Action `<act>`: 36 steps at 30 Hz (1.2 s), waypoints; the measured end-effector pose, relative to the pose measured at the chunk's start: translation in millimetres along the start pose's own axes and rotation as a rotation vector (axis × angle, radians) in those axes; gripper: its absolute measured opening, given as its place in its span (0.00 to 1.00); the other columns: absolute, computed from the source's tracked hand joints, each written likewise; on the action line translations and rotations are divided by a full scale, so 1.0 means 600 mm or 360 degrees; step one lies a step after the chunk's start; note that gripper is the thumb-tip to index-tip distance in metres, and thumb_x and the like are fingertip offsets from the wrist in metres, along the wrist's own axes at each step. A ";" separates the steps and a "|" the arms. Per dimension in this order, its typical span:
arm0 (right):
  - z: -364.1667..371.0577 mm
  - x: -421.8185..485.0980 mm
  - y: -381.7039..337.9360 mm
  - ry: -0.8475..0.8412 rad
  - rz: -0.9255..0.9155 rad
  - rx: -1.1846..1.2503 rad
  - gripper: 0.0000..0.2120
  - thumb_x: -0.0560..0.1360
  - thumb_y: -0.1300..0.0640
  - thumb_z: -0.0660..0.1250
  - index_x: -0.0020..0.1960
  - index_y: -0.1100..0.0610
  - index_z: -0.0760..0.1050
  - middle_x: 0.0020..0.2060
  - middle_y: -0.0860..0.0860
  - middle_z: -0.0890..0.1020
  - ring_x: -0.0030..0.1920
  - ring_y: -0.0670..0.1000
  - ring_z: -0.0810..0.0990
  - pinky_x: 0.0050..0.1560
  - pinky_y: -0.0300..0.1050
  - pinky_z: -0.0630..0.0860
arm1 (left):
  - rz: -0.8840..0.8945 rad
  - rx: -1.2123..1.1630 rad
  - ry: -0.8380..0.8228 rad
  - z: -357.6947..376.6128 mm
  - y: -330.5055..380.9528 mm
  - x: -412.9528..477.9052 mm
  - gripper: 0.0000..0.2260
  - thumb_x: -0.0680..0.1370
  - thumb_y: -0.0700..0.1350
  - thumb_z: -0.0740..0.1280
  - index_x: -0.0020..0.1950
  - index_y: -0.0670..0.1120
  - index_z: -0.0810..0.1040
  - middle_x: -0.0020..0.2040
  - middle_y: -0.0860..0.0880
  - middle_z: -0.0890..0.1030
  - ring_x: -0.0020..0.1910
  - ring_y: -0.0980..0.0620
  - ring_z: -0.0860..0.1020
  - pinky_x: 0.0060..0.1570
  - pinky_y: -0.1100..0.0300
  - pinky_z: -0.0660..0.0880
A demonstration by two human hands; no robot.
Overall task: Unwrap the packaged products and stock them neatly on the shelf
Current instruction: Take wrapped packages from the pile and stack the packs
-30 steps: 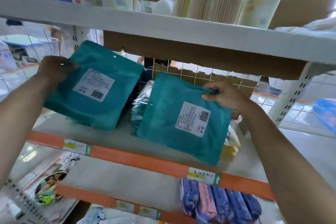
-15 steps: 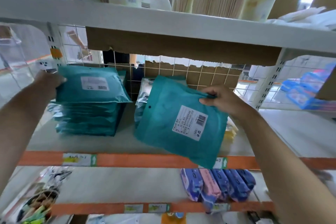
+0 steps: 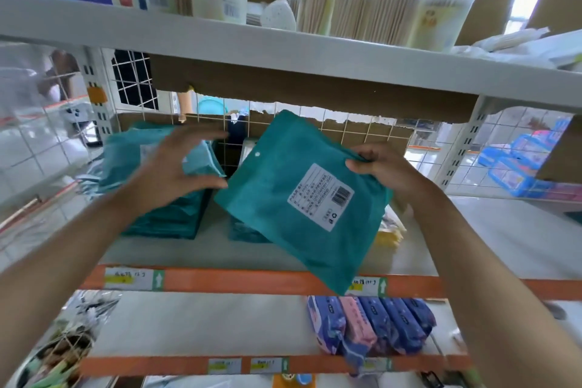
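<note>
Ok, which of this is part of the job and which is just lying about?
In the job: teal pouch, right hand pinching it, teal stack, left hand, middle shelf.
Lying about: cotton swab packs above, purple and pink packs below.

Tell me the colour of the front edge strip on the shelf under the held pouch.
Orange, on the shelf's front edge strip, broken by white-and-yellow price labels. The head view shows it.

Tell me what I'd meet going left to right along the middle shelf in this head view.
Stack of teal packets → tilted teal packet → right hand pinching its edge → blue packs beyond the wire mesh.
</note>
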State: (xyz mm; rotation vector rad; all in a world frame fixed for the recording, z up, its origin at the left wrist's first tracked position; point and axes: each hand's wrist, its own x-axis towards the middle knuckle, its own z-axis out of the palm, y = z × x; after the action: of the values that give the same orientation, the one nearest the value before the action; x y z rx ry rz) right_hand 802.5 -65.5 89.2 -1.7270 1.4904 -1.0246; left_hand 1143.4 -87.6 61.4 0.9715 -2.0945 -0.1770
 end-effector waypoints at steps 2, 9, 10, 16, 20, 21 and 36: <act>-0.005 0.002 0.002 0.0017 0.0041 0.0236 0.08 0.74 0.65 0.67 0.53 0.59 0.79 0.37 0.48 0.85 0.37 0.46 0.83 0.44 0.41 0.80 | 0.0400 0.0221 -0.0117 0.030 0.044 -0.015 0.35 0.64 0.72 0.63 0.66 0.57 0.68 0.68 0.67 0.62 0.68 0.65 0.61 0.65 0.56 0.60; -0.010 0.009 0.018 -0.0054 0.0251 0.0553 0.09 0.74 0.66 0.67 0.53 0.59 0.78 0.38 0.51 0.83 0.34 0.46 0.83 0.34 0.37 0.79 | 0.0982 0.0392 0.0080 0.108 0.059 -0.003 0.12 0.74 0.45 0.65 0.57 0.52 0.74 0.57 0.48 0.80 0.57 0.52 0.75 0.63 0.61 0.65; -0.010 0.008 0.022 -0.0067 0.0265 0.0551 0.09 0.74 0.65 0.67 0.54 0.59 0.78 0.39 0.50 0.83 0.35 0.46 0.83 0.34 0.37 0.79 | 0.0978 0.0355 0.0111 0.111 0.059 0.000 0.12 0.73 0.43 0.66 0.56 0.51 0.74 0.56 0.48 0.81 0.56 0.52 0.76 0.62 0.61 0.68; -0.014 0.002 0.046 -0.0048 0.0311 0.0408 0.16 0.68 0.52 0.74 0.55 0.50 0.80 0.56 0.52 0.81 0.57 0.56 0.78 0.62 0.57 0.73 | 0.0924 0.0326 0.0244 0.115 0.082 0.029 0.09 0.76 0.43 0.62 0.55 0.49 0.73 0.50 0.48 0.83 0.50 0.53 0.76 0.51 0.57 0.73; -0.016 -0.015 0.043 -0.0036 0.0072 0.0374 0.15 0.69 0.44 0.71 0.53 0.48 0.79 0.56 0.54 0.81 0.53 0.52 0.81 0.58 0.51 0.77 | 0.0804 0.0323 0.0418 0.110 0.108 0.070 0.06 0.79 0.48 0.59 0.53 0.48 0.73 0.44 0.47 0.83 0.46 0.53 0.74 0.46 0.61 0.65; -0.020 -0.018 0.045 -0.0003 -0.0022 0.0414 0.18 0.66 0.40 0.72 0.53 0.48 0.79 0.53 0.50 0.83 0.51 0.50 0.82 0.52 0.45 0.79 | 0.0774 0.0327 0.0448 0.107 0.112 0.081 0.05 0.79 0.47 0.60 0.52 0.48 0.73 0.44 0.46 0.83 0.45 0.54 0.74 0.46 0.62 0.63; -0.028 -0.060 0.036 0.0062 -0.0510 0.0603 0.14 0.66 0.66 0.71 0.50 0.54 0.77 0.39 0.41 0.84 0.44 0.42 0.82 0.42 0.36 0.77 | 0.0871 0.0788 0.0272 0.083 0.155 0.186 0.14 0.75 0.48 0.56 0.50 0.45 0.79 0.45 0.48 0.82 0.49 0.45 0.77 0.49 0.55 0.59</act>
State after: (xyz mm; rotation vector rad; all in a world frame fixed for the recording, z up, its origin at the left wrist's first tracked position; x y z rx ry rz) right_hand 775.3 -33.1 73.5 -1.7012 0.9752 -1.4091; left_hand 1010.8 -109.9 136.0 0.6127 -2.1978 0.7053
